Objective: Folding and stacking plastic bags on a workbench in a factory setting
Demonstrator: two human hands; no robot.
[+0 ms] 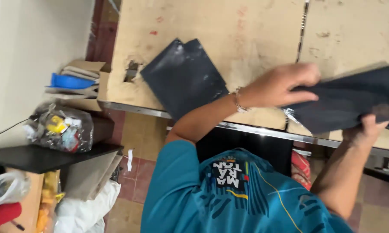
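even indoor light, soft shadows, motion blur smearing the right side.

left hand (285, 86) clenched, right hand (367, 129) gripping

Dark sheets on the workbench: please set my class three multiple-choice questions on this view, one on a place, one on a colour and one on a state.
1. Where does the pile of dark sheets lie?
A. on the table
B. on the floor
C. on a black shelf

2. What colour is the person's shirt?
A. red
B. teal
C. white

3. How is the stack of dark sheets at the right held?
A. by one hand alone
B. by nothing, it lies free
C. by both hands

Answers:
1. A, the pile rests flat on the worn beige top.
2. B, the cloth is blue-green.
3. C, the left hand grips it from above and the right hand from below.
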